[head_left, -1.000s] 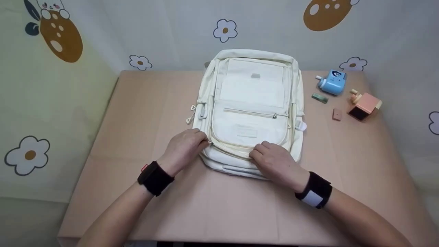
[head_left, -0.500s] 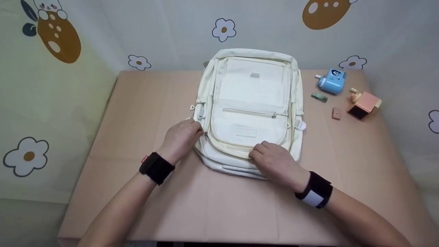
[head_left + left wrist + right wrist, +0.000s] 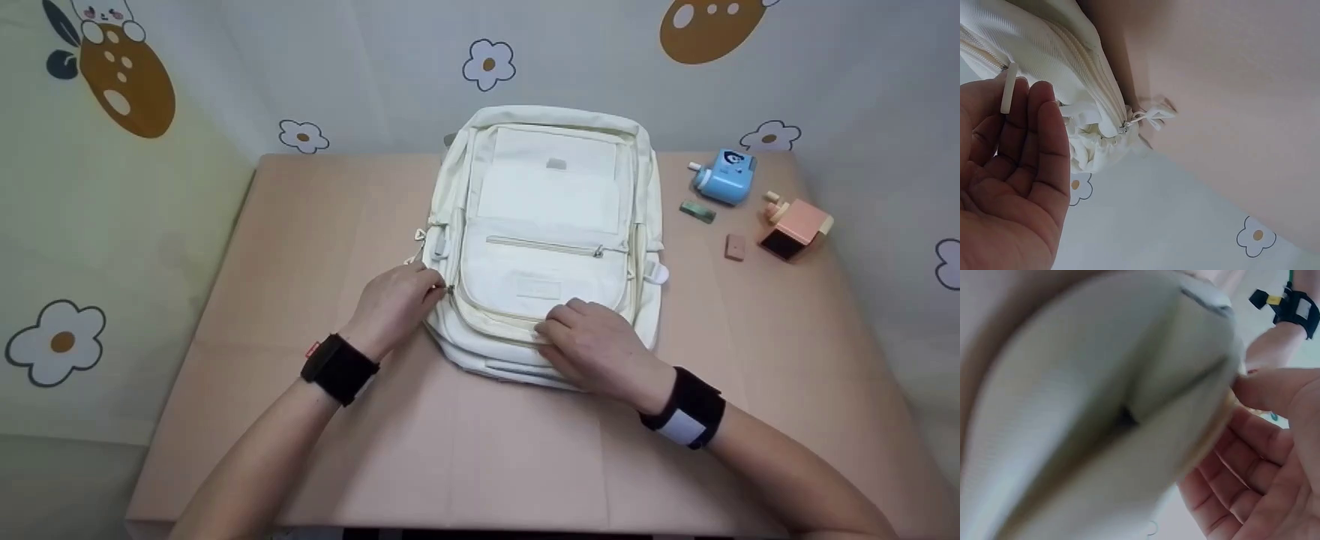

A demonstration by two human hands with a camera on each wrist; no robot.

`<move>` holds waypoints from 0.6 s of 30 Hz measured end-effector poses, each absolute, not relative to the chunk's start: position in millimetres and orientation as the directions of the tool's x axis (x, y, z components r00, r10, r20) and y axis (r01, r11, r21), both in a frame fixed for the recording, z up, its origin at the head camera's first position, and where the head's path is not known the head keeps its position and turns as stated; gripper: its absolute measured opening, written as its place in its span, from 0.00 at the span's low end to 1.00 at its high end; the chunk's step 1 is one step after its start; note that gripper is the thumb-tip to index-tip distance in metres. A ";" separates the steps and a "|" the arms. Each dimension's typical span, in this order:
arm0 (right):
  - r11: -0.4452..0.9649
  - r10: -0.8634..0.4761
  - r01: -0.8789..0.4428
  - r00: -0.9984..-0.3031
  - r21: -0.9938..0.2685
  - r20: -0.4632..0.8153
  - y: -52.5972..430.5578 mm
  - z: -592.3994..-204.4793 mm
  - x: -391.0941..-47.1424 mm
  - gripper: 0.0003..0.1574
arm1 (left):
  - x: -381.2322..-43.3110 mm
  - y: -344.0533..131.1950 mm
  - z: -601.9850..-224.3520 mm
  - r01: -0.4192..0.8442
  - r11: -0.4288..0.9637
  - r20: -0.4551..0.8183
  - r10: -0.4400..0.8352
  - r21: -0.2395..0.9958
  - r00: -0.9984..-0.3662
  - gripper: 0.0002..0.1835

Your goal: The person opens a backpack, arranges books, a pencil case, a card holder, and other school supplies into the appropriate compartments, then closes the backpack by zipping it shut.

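A cream backpack (image 3: pixel 547 195) lies front side up on the table. At its left side my left hand (image 3: pixel 397 300) pinches a zipper pull (image 3: pixel 1009 90), its pale tab showing between thumb and fingers in the left wrist view. The slider sits at the left bend of the front pocket's curved zipper. Near the bag's lower edge, my right hand (image 3: pixel 596 345) pinches the edge of the front pocket between thumb and fingers. The right wrist view shows cream folds (image 3: pixel 1100 410), blurred, beside that hand.
On the right of the table (image 3: pixel 360 450) are a blue crank sharpener-like item (image 3: pixel 727 178), a pink and black one (image 3: pixel 796 229), a small green block (image 3: pixel 698 211) and a small pink block (image 3: pixel 736 247). A patterned curtain (image 3: pixel 375 67) hangs behind.
My left hand has moved up and left along the pocket's curve, and the zipper pull with it. My right hand has shifted slightly left and up at the pocket edge.
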State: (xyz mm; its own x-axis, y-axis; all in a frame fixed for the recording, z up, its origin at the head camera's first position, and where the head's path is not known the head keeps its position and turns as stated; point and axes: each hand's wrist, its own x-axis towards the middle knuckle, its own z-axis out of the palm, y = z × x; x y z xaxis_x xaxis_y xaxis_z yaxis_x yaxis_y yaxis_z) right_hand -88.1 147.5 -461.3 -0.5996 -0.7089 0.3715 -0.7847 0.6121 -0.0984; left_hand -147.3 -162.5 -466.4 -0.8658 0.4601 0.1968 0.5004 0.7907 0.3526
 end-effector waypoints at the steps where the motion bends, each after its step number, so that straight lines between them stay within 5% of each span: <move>1: 0.611 -0.713 -0.786 -0.598 -0.093 0.365 144.7 -458.2 -88.6 0.09 | -146.9 -162.4 -466.7 0.503 0.788 0.203 0.460 0.354 -0.864 0.03; 14: 0.618 -0.776 -0.779 -0.580 0.110 0.247 95.2 -447.9 -95.5 0.13 | -146.5 -159.3 -468.6 0.488 0.786 0.202 0.444 0.380 -0.873 0.04; 18: 0.617 -0.782 -0.772 -0.580 0.151 0.229 89.8 -451.2 -94.7 0.07 | -146.9 -160.3 -467.5 0.483 0.795 0.197 0.441 0.368 -0.876 0.04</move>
State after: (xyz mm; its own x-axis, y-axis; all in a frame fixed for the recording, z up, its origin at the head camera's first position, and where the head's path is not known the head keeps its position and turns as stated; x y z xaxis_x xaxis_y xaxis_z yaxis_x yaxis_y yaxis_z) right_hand -94.7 89.8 -451.2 -0.5799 -0.7819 0.2290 -0.7723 0.6170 0.1511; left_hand -146.9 -160.3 -467.5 -0.8756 0.4412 0.1966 0.4830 0.7946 0.3678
